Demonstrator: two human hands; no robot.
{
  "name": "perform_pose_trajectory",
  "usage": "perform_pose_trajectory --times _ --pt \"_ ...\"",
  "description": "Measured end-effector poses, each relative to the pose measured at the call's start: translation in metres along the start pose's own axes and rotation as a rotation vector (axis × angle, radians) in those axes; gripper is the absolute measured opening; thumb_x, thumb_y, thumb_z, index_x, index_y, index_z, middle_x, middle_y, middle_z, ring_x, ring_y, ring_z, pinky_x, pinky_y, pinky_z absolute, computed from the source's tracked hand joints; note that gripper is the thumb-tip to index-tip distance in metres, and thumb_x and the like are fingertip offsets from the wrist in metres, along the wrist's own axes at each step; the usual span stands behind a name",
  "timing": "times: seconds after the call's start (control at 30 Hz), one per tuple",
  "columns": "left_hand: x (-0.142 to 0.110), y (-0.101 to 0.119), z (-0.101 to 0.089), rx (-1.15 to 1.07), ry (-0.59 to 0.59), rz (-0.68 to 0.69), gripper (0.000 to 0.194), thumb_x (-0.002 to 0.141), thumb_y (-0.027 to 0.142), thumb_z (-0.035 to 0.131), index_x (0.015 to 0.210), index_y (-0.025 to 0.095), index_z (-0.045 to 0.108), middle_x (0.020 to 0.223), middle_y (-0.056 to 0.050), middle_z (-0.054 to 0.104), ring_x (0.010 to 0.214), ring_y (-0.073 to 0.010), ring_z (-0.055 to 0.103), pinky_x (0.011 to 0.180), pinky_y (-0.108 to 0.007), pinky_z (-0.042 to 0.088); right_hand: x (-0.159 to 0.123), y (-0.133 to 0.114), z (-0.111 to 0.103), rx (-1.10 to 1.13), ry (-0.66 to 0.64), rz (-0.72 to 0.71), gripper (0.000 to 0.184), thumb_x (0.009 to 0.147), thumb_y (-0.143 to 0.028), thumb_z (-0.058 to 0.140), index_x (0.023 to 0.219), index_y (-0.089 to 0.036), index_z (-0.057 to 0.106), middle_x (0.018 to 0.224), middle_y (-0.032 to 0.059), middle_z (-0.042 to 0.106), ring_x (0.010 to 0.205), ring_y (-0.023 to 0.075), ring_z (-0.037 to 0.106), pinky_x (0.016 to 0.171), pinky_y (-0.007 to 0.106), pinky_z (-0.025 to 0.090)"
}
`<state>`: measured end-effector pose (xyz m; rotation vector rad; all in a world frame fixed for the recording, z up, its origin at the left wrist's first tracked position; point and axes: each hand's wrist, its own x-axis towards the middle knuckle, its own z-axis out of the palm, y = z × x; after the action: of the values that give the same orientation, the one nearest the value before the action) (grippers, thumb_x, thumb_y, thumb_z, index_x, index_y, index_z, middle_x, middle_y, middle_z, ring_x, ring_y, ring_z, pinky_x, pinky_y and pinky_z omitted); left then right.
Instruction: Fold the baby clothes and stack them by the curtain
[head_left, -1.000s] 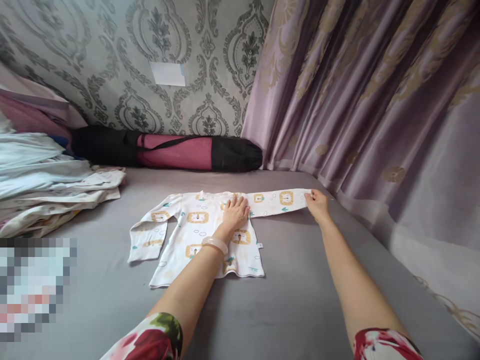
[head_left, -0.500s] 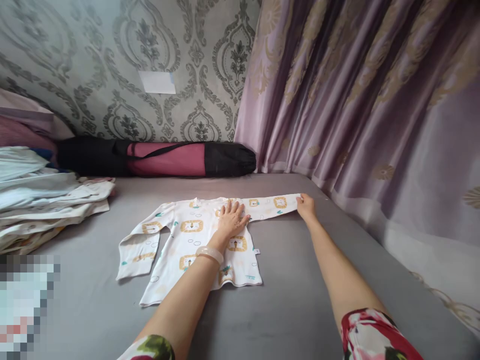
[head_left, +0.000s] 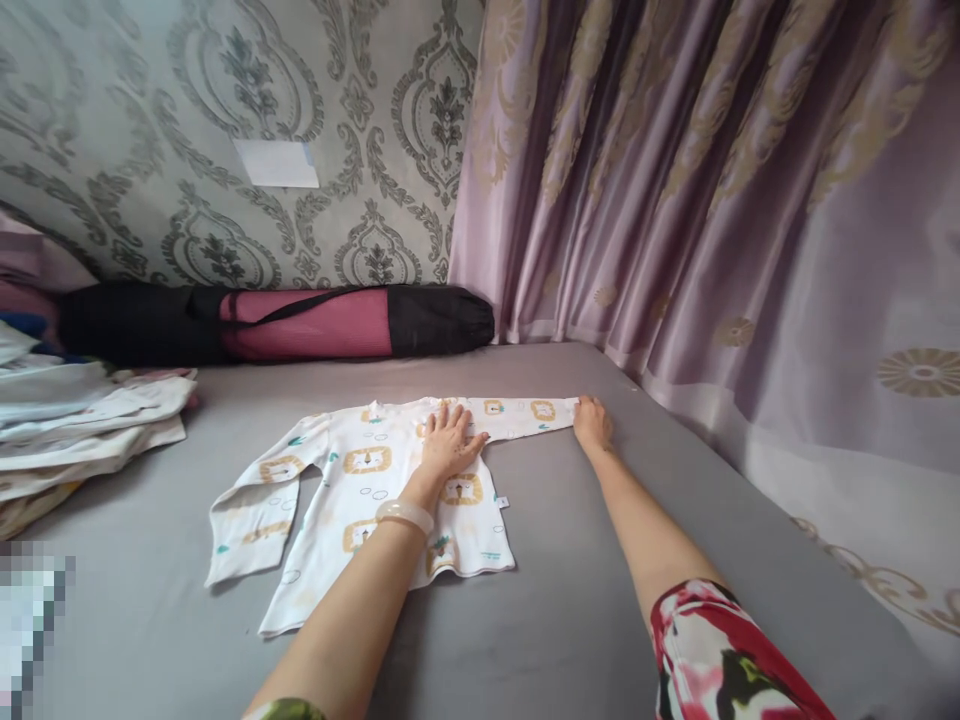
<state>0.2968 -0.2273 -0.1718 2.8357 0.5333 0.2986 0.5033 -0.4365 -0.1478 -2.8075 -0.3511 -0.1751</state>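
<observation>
Printed white shirt (head_left: 367,480) on the grey sheet (head_left: 570,610) — it lies beneath the left hand (head_left: 450,442), fingers spread flat near the neckline; the right hand (head_left: 592,425) closes its fingers on the outstretched sleeve's (head_left: 521,417) cuff (head_left: 568,412).

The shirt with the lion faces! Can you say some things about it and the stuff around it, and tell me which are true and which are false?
1. The left hand lies spread out on the white shirt. True.
2. A bracelet is on the right wrist. False: the pale bracelet is on the left wrist.
3. The right hand is at the end of a sleeve. True.
4. The bag lies on top of the shirt. False: the pink-and-black bag lies behind it, apart from it.
5. The other sleeve is bent. True.
</observation>
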Motion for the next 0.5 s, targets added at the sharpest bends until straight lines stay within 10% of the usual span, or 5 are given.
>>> perform_pose_trajectory --times 0.23,0.37,0.5 --pt "0.000 0.002 -0.004 -0.033 -0.002 -0.008 0.063 0.093 0.058 0.034 0.141 0.020 0.044 0.153 -0.009 0.038 0.145 -0.0349 0.020 0.117 -0.054 0.016 -0.020 -0.055 0.003 -0.005 0.046 -0.161 0.042 0.097 -0.020 0.030 0.132 -0.012 0.053 0.133 0.0200 0.055 0.126 0.0298 0.047 0.105 0.042 0.032" --pt "0.000 0.000 -0.004 -0.020 -0.027 -0.005 0.062 0.093 0.051 0.036 0.145 0.018 0.040 0.155 -0.010 0.035 0.146 -0.0351 0.018 0.117 -0.054 0.015 -0.060 -0.120 0.022 0.140 -0.166 -0.630 0.051 0.100 -0.031 0.021 0.142 -0.012 0.045 0.146 0.0124 0.046 0.138 0.0206 0.036 0.114 0.032 0.022" --pt "0.002 -0.003 -0.001 0.024 -0.105 -0.003 0.066 0.089 0.036 0.041 0.151 0.018 0.029 0.158 -0.009 0.030 0.147 -0.0345 0.014 0.118 -0.053 0.013 -0.085 -0.153 0.037 0.231 -0.427 -0.736 0.064 0.101 -0.046 0.011 0.150 -0.013 0.032 0.158 0.0084 0.029 0.146 0.0184 0.021 0.119 0.035 0.012"
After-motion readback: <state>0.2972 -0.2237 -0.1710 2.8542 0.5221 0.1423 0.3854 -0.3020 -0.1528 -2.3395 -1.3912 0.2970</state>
